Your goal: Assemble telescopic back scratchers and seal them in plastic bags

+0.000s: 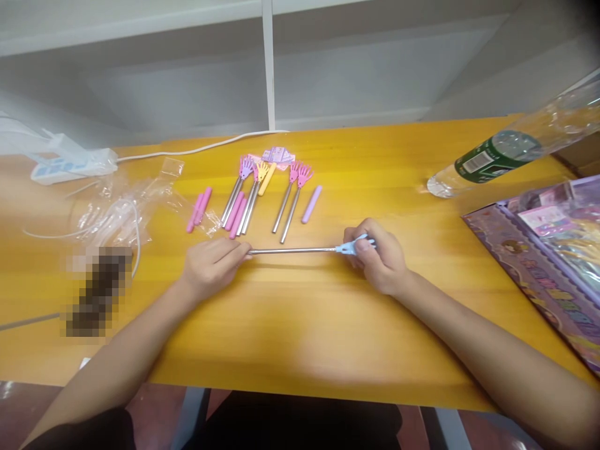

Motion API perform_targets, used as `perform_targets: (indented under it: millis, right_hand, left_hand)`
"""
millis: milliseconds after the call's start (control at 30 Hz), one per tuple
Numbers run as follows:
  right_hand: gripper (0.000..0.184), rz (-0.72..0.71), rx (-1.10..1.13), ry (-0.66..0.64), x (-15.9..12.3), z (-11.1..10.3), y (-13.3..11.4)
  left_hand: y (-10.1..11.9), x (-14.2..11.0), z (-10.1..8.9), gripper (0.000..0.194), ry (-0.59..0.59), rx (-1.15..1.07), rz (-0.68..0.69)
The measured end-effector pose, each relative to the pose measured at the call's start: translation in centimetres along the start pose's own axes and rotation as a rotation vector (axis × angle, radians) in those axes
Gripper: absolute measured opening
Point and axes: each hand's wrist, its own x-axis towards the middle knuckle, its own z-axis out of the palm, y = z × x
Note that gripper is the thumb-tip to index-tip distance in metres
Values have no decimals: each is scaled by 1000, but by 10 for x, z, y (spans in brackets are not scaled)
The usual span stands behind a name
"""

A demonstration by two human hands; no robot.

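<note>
Both hands hold one extended telescopic back scratcher (pixel 295 250), a thin silver rod lying level just above the yellow table (pixel 300 337). My left hand (pixel 212 265) is closed around the handle end on the left. My right hand (pixel 377 255) pinches the small light-blue hand-shaped head. Behind the rod lies a row of several collapsed scratchers (pixel 262 190) with pink, purple and yellow heads, plus loose pink (pixel 199 208) and lilac (pixel 312 204) handle sleeves.
Crumpled clear plastic bags (pixel 126 209) and a white power strip (pixel 65 164) with its cord sit at the left. A tipped plastic bottle (pixel 492 156) lies at the right rear. A purple display box (pixel 548 262) fills the right edge.
</note>
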Motion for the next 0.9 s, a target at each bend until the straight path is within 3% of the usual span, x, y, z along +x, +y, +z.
perform_targets:
  millis: [100, 300, 467, 667, 900]
  right_hand:
    - [26, -48, -59, -20, -2, 6, 0]
    - [25, -8, -93, -67, -3, 3, 4]
    - [23, -25, -316, -256, -5, 15, -4]
    - [24, -149, -483, -467, -6, 42, -14]
    - [25, -135, -576, -463, -5, 44, -15]
  left_hand:
    - [6, 0, 2, 25, 8, -5, -8]
    - [6, 1, 3, 21, 27, 19, 1]
    - [19, 4, 6, 17, -9, -25, 5]
    - [43, 5, 14, 19, -74, -101, 61]
    - [49, 3, 21, 15, -57, -110, 22]
